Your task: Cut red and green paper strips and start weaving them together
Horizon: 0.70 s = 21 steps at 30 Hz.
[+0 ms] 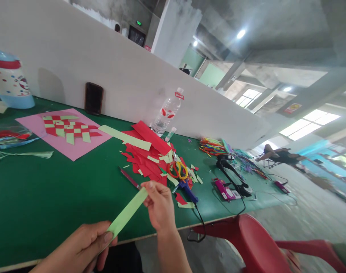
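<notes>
A light green paper strip point(128, 213) stretches between my two hands above the front of the green table. My left hand point(90, 242) pinches its lower end between thumb and fingers. The upper end is pinched by my right hand point(158, 203). Just beyond my right hand lies a dark red pen point(129, 177). A heap of red paper pieces point(143, 161) with pale green scraps is behind it. Scissors point(178, 170) with red and yellow handles and a blue glue gun point(188, 191) lie to the right. Farther left, a woven red and green paper piece point(70, 128) rests on a pink sheet point(74, 151).
A plastic bottle point(167, 113) leans near the white partition point(127, 79), beside a small glue stick point(170, 134). A phone point(93, 98) and a flask point(12, 81) stand left. Rightward are a black headband point(232, 176), a purple device point(226, 189) and a red stool point(261, 242).
</notes>
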Available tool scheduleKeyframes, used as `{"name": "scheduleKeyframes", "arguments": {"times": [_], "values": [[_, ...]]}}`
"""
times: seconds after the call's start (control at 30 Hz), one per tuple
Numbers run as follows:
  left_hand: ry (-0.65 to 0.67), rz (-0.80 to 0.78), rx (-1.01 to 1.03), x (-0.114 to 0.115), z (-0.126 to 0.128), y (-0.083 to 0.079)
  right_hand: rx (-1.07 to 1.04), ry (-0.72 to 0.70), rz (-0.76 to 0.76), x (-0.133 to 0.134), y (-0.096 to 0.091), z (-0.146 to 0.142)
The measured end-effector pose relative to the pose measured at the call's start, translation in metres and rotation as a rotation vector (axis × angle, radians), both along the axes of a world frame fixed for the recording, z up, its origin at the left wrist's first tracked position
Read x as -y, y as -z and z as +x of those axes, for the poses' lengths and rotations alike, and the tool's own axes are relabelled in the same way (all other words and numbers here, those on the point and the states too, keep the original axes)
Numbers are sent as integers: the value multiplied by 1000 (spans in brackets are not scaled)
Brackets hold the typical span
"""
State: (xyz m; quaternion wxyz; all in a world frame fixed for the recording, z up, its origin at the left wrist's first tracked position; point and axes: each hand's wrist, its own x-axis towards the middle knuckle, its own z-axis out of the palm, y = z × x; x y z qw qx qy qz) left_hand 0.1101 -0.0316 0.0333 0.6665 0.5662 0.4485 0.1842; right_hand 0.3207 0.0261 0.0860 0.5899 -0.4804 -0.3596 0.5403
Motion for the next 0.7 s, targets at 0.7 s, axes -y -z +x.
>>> {"name": "scheduleKeyframes", "arguments": {"times": [0.7], "values": [[-70,41,-51,-2,-3,-3,189,-270,-67,40,22,-39]]}}
